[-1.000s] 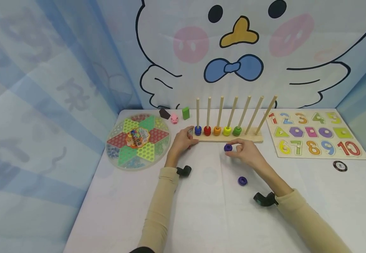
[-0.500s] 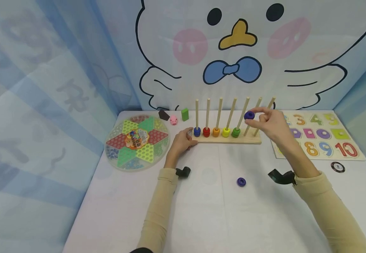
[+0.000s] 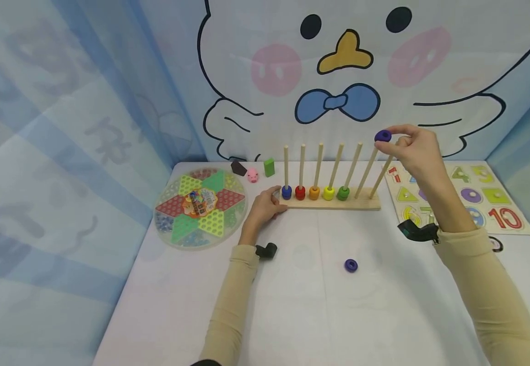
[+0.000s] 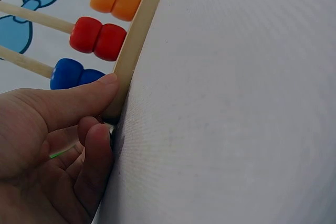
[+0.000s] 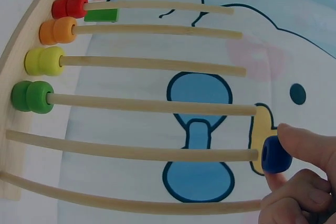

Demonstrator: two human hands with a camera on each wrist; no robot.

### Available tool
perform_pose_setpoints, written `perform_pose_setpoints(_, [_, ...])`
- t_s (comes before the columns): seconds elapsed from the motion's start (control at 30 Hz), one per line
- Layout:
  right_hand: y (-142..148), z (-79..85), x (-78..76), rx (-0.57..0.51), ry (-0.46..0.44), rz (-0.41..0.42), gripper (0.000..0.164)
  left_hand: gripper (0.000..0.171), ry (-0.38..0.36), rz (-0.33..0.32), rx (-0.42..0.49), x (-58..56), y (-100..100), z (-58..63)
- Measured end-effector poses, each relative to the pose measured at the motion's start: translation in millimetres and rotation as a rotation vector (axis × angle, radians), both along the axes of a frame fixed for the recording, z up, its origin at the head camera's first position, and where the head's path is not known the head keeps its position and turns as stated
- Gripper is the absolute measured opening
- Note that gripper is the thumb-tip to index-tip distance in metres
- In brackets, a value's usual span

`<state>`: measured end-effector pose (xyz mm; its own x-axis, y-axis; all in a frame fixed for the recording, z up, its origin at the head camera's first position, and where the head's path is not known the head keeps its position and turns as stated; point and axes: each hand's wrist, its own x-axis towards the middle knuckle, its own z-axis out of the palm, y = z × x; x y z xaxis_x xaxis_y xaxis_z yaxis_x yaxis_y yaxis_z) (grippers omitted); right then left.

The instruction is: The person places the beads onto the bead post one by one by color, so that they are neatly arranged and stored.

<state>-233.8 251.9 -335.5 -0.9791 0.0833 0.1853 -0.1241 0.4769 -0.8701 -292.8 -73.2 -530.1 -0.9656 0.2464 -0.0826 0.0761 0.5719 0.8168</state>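
A wooden peg rack (image 3: 329, 203) stands at the back of the table, its left end gripped by my left hand (image 3: 265, 207). In the left wrist view the thumb (image 4: 86, 95) lies along the base by the blue beads (image 4: 73, 74). My right hand (image 3: 416, 152) pinches a purple bead (image 3: 383, 135) between thumb and finger. In the right wrist view this bead (image 5: 276, 155) is at the tip of the sixth peg (image 5: 157, 150), seemingly just off it. Red, orange, yellow and green beads (image 3: 343, 193) sit in pairs on other pegs; the last two pegs are bare.
Another purple bead (image 3: 351, 265) lies on the table in front. A round Chinese checkers board (image 3: 201, 234) is at left, a number puzzle board (image 3: 498, 203) at right, partly behind my right arm. A green block (image 3: 269, 167), pink pig (image 3: 253, 175) and dark piece (image 3: 238, 168) lie behind.
My right hand has carried the purple bead up and to the right, from in front of the rack to the top of the sixth peg. My left hand has stayed at the rack's end.
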Motion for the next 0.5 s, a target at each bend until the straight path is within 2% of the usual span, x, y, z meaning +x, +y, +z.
perform_pose_setpoints(0.3, [-4.4, -11.0, -5.8, 0.136, -0.011, -0.049, 0.06, 0.067, -0.013, 0.016, 0.012, 0.1, -0.7, 5.4])
perform_pose_setpoints(0.4, [-3.7, -18.0, -1.8, 0.117, 0.038, -0.051, 0.055, 0.068, -0.013, 0.011, 0.016, 0.4, -1.0, 4.4])
perform_pose_setpoints(0.5, [-5.5, -28.4, 8.5, 0.046, 0.087, -0.04, 0.052, 0.068, -0.015, 0.008, 0.023, 1.0, -0.4, 3.2])
